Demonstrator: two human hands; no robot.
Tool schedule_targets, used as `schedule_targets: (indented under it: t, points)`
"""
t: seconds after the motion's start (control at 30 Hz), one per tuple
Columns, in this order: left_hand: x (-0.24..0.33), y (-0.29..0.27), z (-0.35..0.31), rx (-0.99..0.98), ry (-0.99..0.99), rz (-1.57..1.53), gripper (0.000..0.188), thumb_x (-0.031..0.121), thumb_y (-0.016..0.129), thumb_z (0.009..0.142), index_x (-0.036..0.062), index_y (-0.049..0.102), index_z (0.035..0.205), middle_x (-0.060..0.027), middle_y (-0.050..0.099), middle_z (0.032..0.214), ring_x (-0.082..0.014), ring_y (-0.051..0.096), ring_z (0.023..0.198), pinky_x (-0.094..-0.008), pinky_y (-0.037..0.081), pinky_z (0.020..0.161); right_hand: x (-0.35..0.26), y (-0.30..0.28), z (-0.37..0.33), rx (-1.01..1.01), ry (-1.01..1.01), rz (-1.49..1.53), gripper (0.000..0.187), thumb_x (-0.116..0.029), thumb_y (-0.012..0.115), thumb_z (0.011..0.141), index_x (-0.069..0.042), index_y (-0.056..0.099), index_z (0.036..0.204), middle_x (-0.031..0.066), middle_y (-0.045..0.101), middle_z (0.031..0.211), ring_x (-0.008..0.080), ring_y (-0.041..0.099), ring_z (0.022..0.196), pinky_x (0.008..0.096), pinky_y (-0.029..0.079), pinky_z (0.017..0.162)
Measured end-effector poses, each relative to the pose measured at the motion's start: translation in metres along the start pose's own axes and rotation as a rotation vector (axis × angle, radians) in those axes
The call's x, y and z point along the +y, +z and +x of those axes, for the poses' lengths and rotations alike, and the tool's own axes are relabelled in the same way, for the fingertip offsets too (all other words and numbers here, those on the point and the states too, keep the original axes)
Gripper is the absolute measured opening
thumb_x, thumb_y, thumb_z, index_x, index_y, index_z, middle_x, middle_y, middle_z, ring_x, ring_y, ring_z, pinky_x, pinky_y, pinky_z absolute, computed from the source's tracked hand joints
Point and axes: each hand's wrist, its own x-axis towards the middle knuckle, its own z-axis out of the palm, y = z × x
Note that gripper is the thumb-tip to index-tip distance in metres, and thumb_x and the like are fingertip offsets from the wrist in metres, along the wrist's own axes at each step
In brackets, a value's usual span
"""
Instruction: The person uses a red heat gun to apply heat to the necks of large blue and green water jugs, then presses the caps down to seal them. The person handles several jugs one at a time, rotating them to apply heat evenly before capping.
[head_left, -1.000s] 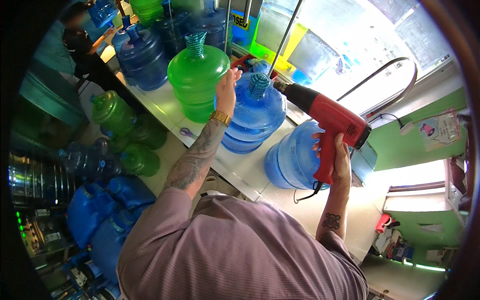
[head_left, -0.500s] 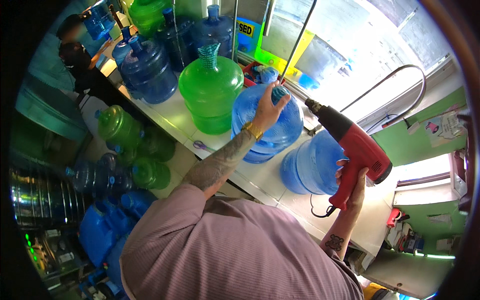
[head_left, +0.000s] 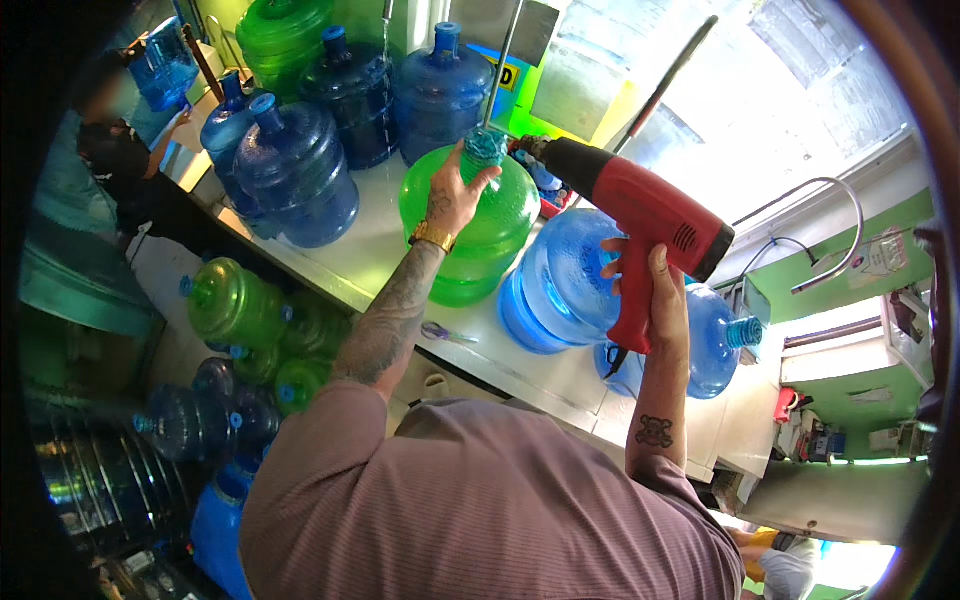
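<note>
My right hand [head_left: 660, 300] is wrapped round the handle of a red and black heat gun [head_left: 655, 205]. Its nozzle points left, close to the teal shrink seal [head_left: 485, 147] on the neck of a green water jug [head_left: 475, 240]. Thumb and fingers of my left hand [head_left: 455, 200] curl round that seal from the near left side; the fingertips are partly hidden. Right of the green jug stands a blue water jug [head_left: 560, 285], its neck hidden behind the heat gun. Another blue jug [head_left: 710, 345] lies behind my right wrist, its ribbed teal-sealed neck pointing right.
Several dark blue jugs [head_left: 297, 180] stand at the counter's far left. Scissors [head_left: 445, 333] lie near the counter's front edge [head_left: 470, 372]. More green jugs [head_left: 235, 300] and blue jugs are stacked on the floor at left. A person [head_left: 135, 150] is at the far left.
My left hand has moved from the blue jug's neck to the green jug's seal, which stood up loose and now sits lower. The heat gun has swung left along with it. The view has shifted.
</note>
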Motion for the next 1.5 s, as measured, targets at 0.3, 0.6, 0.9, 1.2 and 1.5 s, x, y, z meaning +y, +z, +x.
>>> schedule_targets:
  t: [0.3, 0.6, 0.9, 1.2, 1.5]
  points:
    - [-0.028, -0.013, 0.006, -0.117, 0.147, -0.011, 0.062, 0.042, 0.077, 0.085, -0.0011, 0.058, 0.125, -0.0217, 0.070, 0.099, -0.0393, 0.068, 0.090, -0.0441, 0.055, 0.077, 0.002, 0.012, -0.004, 0.077, 0.089, 0.037, 0.075, -0.059, 0.060, 0.093, 0.003, 0.051, 0.133, 0.0187, 0.069, 0.108, 0.0195, 0.068, 0.078, 0.0265, 0.052, 0.058]
    - [-0.025, -0.008, 0.000, 0.015, 0.131, 0.078, 0.076, 0.037, 0.082, 0.080, -0.0021, 0.049, 0.136, -0.0253, 0.061, 0.125, -0.0388, 0.060, 0.116, -0.0445, 0.049, 0.096, -0.005, 0.026, -0.012, 0.046, 0.077, -0.075, 0.081, -0.060, 0.067, 0.087, 0.002, 0.049, 0.136, 0.0193, 0.068, 0.111, 0.0215, 0.069, 0.082, 0.0299, 0.053, 0.062]
    - [-0.017, -0.013, -0.014, 0.132, 0.320, 0.144, 0.084, 0.028, 0.077, 0.087, 0.0019, 0.031, 0.152, -0.0225, 0.049, 0.144, -0.0371, 0.045, 0.136, -0.0471, 0.036, 0.112, 0.011, 0.020, -0.024, -0.003, 0.085, -0.106, 0.081, -0.060, 0.069, 0.086, 0.003, 0.051, 0.134, 0.0188, 0.067, 0.115, 0.0219, 0.069, 0.085, 0.0305, 0.053, 0.065]
    - [-0.004, 0.011, -0.010, 0.311, -0.032, -0.478, 0.052, 0.032, 0.055, 0.103, -0.0006, 0.043, 0.142, -0.0161, 0.061, 0.122, -0.0252, 0.058, 0.112, -0.0385, 0.044, 0.100, 0.059, 0.024, -0.041, 0.031, 0.175, -0.034, 0.088, -0.064, 0.068, 0.084, 0.002, 0.046, 0.138, 0.0195, 0.066, 0.114, 0.0212, 0.068, 0.084, 0.0289, 0.054, 0.063]
    - [-0.036, 0.003, 0.081, -0.403, -0.263, -0.653, 0.058, 0.047, 0.041, 0.106, -0.0036, 0.054, 0.132, -0.0155, 0.069, 0.105, -0.0223, 0.065, 0.104, -0.0340, 0.048, 0.097, 0.054, 0.013, -0.040, 0.106, 0.105, 0.032, 0.088, -0.064, 0.067, 0.085, 0.003, 0.046, 0.138, 0.0198, 0.066, 0.114, 0.0228, 0.069, 0.085, 0.0293, 0.054, 0.063]
